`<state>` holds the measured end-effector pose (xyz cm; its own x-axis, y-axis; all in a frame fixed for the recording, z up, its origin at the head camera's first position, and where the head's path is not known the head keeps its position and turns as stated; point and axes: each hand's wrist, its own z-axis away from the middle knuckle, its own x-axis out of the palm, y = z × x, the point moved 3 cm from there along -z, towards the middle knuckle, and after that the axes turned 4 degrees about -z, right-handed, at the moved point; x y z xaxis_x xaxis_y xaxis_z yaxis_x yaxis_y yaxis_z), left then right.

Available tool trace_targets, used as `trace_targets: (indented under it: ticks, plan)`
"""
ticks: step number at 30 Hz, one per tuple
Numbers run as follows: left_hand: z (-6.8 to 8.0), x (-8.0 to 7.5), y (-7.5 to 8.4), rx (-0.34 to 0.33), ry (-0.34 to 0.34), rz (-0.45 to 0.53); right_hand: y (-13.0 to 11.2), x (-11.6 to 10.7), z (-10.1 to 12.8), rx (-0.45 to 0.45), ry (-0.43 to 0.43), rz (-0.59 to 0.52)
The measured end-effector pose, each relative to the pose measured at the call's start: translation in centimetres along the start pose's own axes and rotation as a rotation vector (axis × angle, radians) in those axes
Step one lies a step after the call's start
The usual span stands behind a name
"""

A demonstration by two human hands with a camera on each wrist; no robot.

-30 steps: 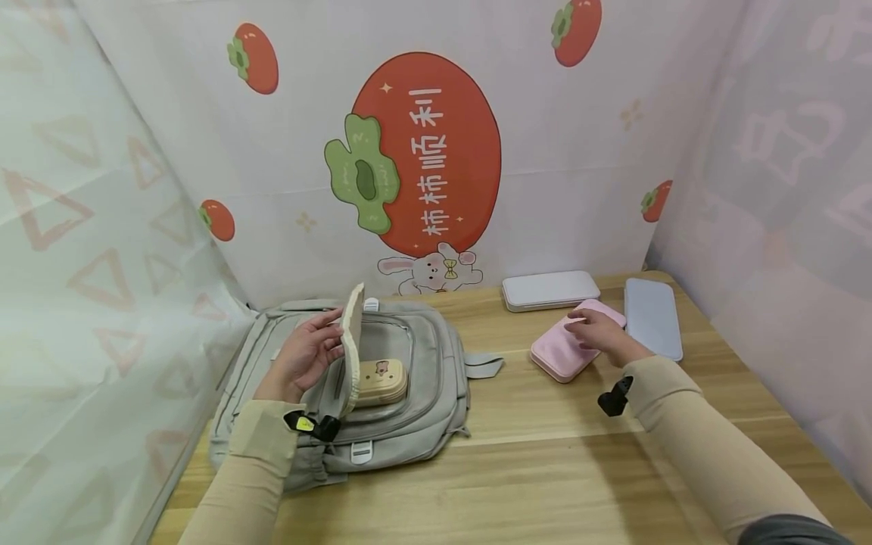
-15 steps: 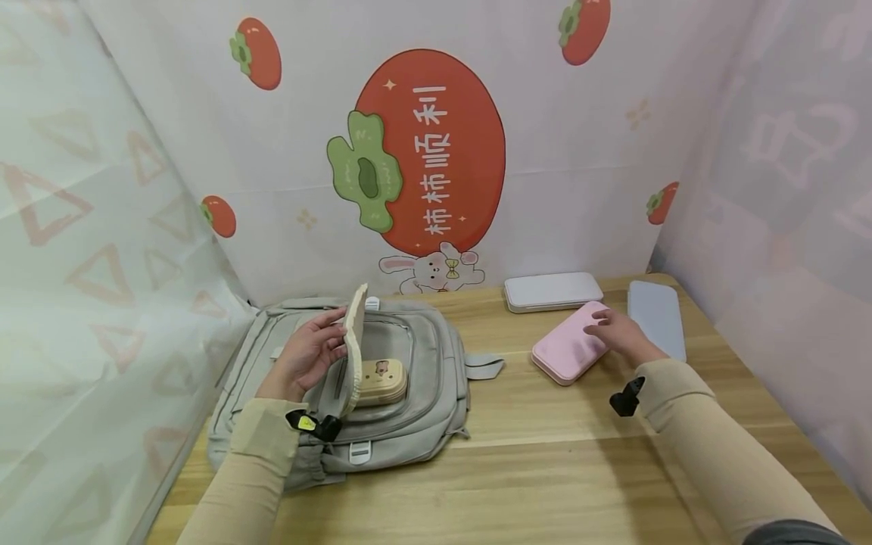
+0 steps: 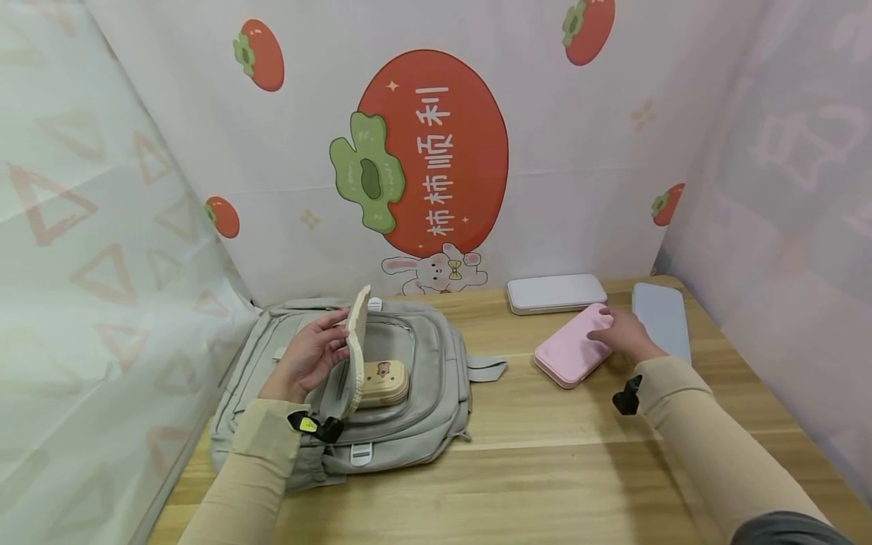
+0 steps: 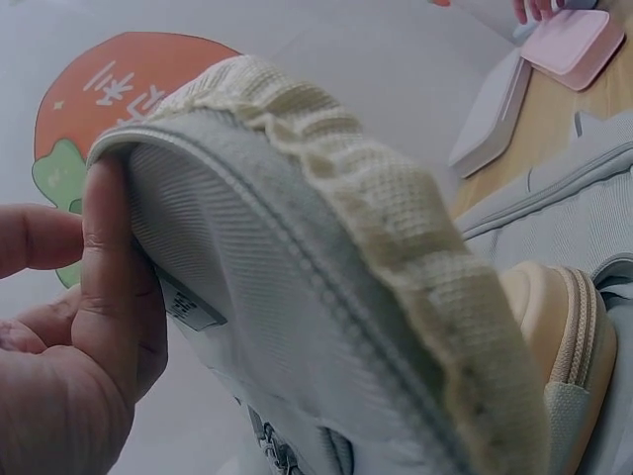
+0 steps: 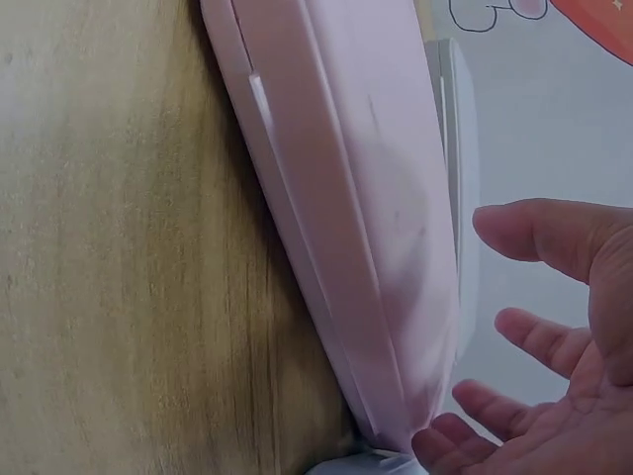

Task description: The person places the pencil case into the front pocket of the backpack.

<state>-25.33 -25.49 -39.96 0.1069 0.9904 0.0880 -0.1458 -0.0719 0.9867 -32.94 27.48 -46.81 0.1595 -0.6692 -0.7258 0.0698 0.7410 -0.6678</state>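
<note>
- Backpack (image 3: 439,412): lies on the wooden table (image 3: 518,477), left side.
- Left hand (image 3: 312,357): grasps the flap (image 3: 356,348) at its edge; flap stands upright.
- Beige case (image 3: 384,383): rests on the backpack, beside the flap.
- Right hand (image 3: 625,335): released, at the pink case (image 3: 567,353); contact cannot be determined.
- Blue-grey case (image 3: 662,318): right of the pink case.
- White case (image 3: 557,292): behind, near the printed backdrop (image 3: 565,212).

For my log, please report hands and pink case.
Left hand supporting bag flap. Right hand at pink case, not gripping. White case close behind, seemingly not blocking.
</note>
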Motion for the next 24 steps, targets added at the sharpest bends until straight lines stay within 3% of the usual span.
trace_targets:
  ticks: [24]
  plan:
    - [0.4,-0.3,-0.2,0.021,0.011,0.02,0.8,0.4,-1.1,-0.001,-0.097,0.153]
